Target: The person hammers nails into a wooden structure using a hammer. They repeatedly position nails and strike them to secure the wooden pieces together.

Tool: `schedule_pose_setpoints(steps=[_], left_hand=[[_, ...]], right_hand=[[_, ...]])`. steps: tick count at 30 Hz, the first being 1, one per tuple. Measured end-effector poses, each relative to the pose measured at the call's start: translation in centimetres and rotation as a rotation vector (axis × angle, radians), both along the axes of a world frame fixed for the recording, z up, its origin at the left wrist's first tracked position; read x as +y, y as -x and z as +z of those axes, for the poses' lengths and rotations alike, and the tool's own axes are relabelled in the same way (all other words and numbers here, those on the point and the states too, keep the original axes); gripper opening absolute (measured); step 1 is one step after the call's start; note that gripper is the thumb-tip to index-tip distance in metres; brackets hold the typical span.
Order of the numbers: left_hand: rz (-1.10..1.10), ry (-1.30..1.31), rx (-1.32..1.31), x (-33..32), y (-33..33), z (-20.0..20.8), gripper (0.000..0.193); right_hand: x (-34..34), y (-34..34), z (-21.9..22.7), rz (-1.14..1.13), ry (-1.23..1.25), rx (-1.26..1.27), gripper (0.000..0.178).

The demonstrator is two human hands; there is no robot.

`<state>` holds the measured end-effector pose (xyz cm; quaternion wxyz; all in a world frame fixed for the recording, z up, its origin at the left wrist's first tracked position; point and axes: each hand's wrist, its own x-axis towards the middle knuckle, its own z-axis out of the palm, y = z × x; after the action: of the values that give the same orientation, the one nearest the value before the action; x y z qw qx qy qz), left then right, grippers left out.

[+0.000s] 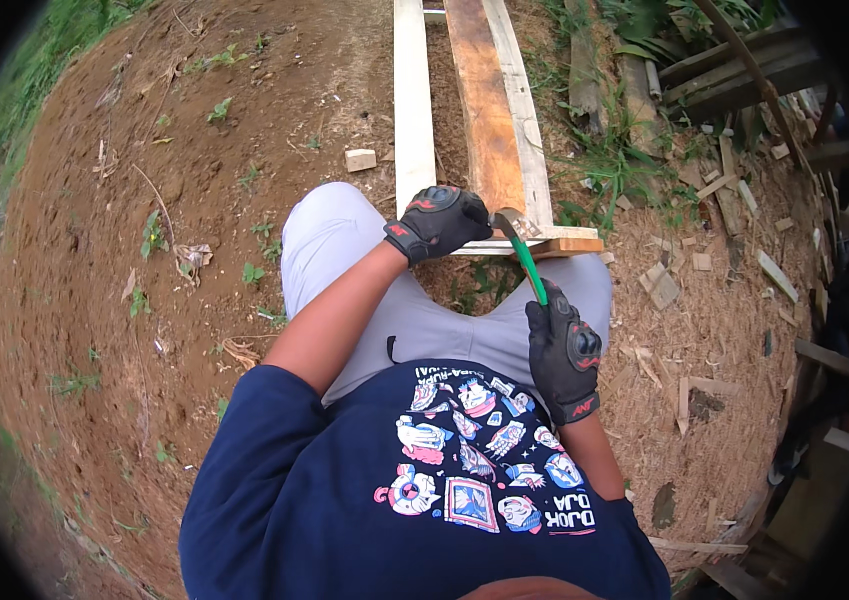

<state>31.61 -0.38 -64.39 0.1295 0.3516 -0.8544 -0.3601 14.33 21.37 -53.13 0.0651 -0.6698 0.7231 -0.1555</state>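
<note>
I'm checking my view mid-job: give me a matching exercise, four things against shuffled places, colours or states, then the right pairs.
Things
1. Right hand
2. Left hand
3. Small wood block
4. Trousers

Places, colours, states
A. On the soil, left of the wooden frame
B. Light grey
C. Gripping a green handle
D. At the frame's near end

Pairs: 1-C; 2-D; 3-A; 4-B

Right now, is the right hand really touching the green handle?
Touching. The head view shows the lower end of the green handle running straight into the closed right hand, with no gap between them.
</note>
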Motion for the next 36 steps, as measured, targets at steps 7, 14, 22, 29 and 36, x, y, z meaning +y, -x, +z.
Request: schedule_pose_setpoints(steps=[7,14,22,29,36], left_hand=[[0.011,-0.125,-0.054,0.4,-0.2,1.6,0.029],[-0.042,-0.006,0.027,0.0,-0.4,-0.3,0.031],[-0.013,-0.048,-0.006,-0.2,-0.1,-0.3,0.032],[-0.051,-0.086,-0.102,-0.4,0.2,0.7,0.029],[-0.046,-0.17,0.132,-0.7,-0.8,0.1,0.026]], right_hand=[[-0.4,-0.8,0.7,-0.081,-0.132,-0.014,0.035],[-0.4,-1.6,2.6,-0.069,0.138,-0.129,0.035],[-0.2,-0.3,-0.1,-0.072,0.065,-0.058,0.032],[-0.6,-0.5,-1.2,-0.086,-0.171,0.072,0.034],[0.4,0.5,0.2,-0.1,-0.004,-0.225,0.033]])
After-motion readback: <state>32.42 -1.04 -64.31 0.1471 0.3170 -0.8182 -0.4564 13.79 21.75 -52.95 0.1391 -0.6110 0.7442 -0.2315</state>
